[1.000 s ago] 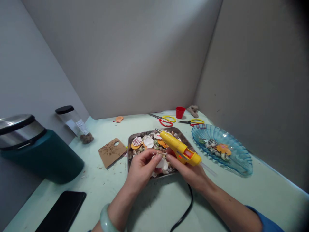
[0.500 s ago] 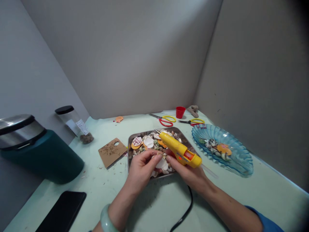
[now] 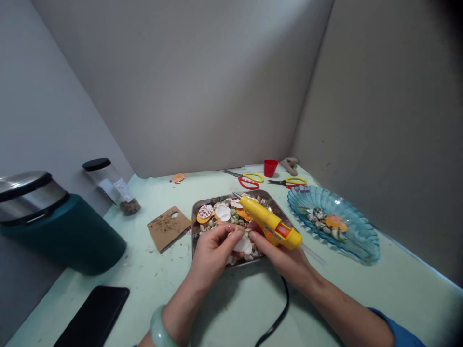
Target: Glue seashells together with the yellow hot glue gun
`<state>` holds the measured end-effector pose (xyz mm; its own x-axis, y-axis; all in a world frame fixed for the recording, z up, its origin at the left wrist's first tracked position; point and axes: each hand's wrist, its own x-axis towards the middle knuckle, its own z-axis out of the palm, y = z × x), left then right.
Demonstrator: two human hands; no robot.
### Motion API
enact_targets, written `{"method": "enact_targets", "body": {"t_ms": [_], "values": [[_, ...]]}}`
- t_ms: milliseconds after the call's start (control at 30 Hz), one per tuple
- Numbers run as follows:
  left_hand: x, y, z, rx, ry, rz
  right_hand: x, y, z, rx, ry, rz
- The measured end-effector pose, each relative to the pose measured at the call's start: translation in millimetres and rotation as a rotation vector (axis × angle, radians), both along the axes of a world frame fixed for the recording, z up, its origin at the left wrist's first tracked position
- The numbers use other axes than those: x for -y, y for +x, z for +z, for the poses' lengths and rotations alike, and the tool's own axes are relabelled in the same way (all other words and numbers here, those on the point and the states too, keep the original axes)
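My right hand (image 3: 280,253) is closed around a yellow hot glue gun (image 3: 267,219), its nozzle pointing up and to the left and a clear glue stick (image 3: 311,254) jutting from its rear. My left hand (image 3: 217,243) is closed, with thumb and fingers pinching white shell pieces (image 3: 243,245). The fingertips of both hands come close together at these pieces, and small parts between them are hard to make out. Beneath the hands lies a metal tray (image 3: 193,236) full of shells, among them a striped scallop shell (image 3: 206,212) and a flat white one (image 3: 222,212).
To the right sits a blue glass dish (image 3: 356,229) holding shells. Two scissors (image 3: 249,179), (image 3: 289,182) and a red cup (image 3: 270,168) are behind the tray. A cardboard piece (image 3: 168,228), jar (image 3: 112,185), teal bottle (image 3: 68,236) and black phone (image 3: 94,318) occupy the left. A black cord (image 3: 280,318) runs frontward.
The glue gun has shifted very slightly, its nozzle a touch to the right. Both hands stay almost still, pinched together over the tray.
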<state>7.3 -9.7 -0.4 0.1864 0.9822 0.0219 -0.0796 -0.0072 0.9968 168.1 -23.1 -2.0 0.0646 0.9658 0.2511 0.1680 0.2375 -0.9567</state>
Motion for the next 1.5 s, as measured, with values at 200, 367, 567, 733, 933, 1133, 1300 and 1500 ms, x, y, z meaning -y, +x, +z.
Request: {"method": "enact_targets", "body": {"t_ms": [200, 367, 567, 733, 933, 1133, 1300, 1500], "values": [[0, 0, 0.1, 0.011, -0.013, 0.011, 0, -1, 2.4, -0.048, -0.037, -0.013], [-1, 0, 2.3, 0.031, -0.025, 0.017, 1, -1, 4.2, -0.042, -0.043, -0.015], [-2, -2, 1.8, 0.03, -0.031, 0.032, 0, -2, 4.0, -0.051, -0.044, -0.029], [-4, -4, -1.9, 0.015, 0.004, 0.062, 1, -2, 3.2, 0.011, 0.008, -0.021], [-4, -7, -4.3, 0.006, 0.05, 0.058, 1, -1, 1.5, 0.043, 0.031, -0.015], [-5, -9, -6.1, 0.015, 0.05, 0.033, 0, -1, 2.4, 0.031, 0.055, -0.002], [-5, -7, -2.6, 0.019, 0.022, 0.043, 0, -2, 5.2, -0.001, 0.037, -0.034], [-4, -5, -3.4, 0.085, -0.033, 0.007, -3, 0, -6.9, -0.061, 0.004, -0.037]]}}
